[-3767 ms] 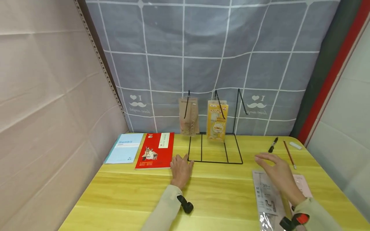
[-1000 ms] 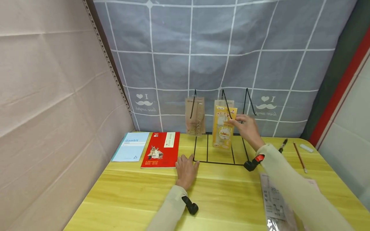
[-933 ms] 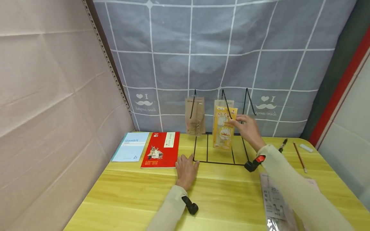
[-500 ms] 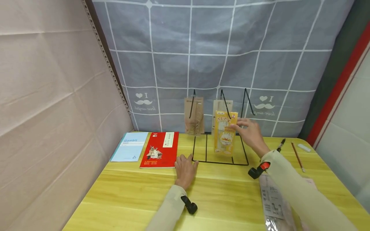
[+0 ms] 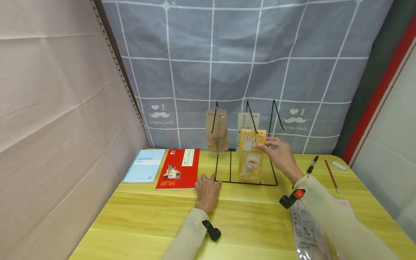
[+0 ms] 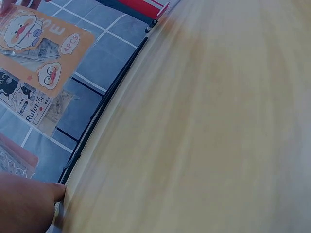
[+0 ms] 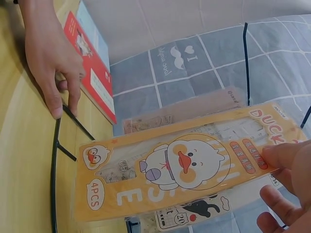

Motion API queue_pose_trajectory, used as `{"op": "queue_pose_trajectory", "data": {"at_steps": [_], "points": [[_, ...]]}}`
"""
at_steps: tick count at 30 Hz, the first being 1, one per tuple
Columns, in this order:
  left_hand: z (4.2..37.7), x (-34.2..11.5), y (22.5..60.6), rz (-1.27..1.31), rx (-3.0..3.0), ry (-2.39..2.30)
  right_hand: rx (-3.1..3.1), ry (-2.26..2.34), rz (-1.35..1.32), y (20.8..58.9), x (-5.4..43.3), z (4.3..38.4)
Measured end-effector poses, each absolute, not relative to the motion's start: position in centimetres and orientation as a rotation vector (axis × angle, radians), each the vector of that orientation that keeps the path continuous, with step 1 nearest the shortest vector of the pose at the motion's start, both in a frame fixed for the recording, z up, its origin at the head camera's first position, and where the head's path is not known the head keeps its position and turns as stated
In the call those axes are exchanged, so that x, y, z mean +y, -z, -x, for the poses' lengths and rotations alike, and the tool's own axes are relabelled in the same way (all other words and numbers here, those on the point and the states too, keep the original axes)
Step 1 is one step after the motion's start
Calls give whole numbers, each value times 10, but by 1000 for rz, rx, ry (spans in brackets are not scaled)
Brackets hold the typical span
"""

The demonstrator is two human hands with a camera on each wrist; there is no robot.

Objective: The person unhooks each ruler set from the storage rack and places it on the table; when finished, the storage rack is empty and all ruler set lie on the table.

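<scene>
My right hand [image 5: 279, 154] pinches the right edge of a yellow duck ruler set [image 5: 251, 155] in a flat clear-windowed pack. It is upright, its top edge overlapping the tip of the middle hook in the head view. The right wrist view shows the pack's duck print close up, with the thumb on its front. Behind it, a whitish ruler pack [image 5: 243, 121] hangs on the middle hook. My left hand [image 5: 207, 192] presses its fingertips at the front left corner of the black wire rack [image 5: 247, 183], next to the red book [image 5: 178, 169].
A pinkish pack [image 5: 216, 130] hangs on the left hook; the right hook [image 5: 272, 115] is bare. A blue notebook [image 5: 144, 166] lies at left. A pen [image 5: 312, 164], a pencil [image 5: 332, 176], a white eraser [image 5: 339, 166] and a clear pack [image 5: 304, 225] lie at right.
My right hand has come from above the clear pack to the duck ruler set, taken hold of it and brought it down and forward along the middle hook. My left hand stays at the rack's corner.
</scene>
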State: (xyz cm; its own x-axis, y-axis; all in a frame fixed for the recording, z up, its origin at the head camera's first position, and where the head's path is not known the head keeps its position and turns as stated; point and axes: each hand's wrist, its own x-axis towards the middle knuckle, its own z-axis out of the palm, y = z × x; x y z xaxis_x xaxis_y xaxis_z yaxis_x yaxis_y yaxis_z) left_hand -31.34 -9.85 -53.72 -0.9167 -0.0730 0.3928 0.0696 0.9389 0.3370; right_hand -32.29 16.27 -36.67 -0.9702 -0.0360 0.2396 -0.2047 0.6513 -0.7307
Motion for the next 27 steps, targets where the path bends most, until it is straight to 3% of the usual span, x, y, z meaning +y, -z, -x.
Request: {"op": "queue_pose_trajectory", "data": {"at_steps": [27], "points": [[314, -99, 539, 2, -2694, 477, -2638, -1261, -227, 371, 165, 276]]}}
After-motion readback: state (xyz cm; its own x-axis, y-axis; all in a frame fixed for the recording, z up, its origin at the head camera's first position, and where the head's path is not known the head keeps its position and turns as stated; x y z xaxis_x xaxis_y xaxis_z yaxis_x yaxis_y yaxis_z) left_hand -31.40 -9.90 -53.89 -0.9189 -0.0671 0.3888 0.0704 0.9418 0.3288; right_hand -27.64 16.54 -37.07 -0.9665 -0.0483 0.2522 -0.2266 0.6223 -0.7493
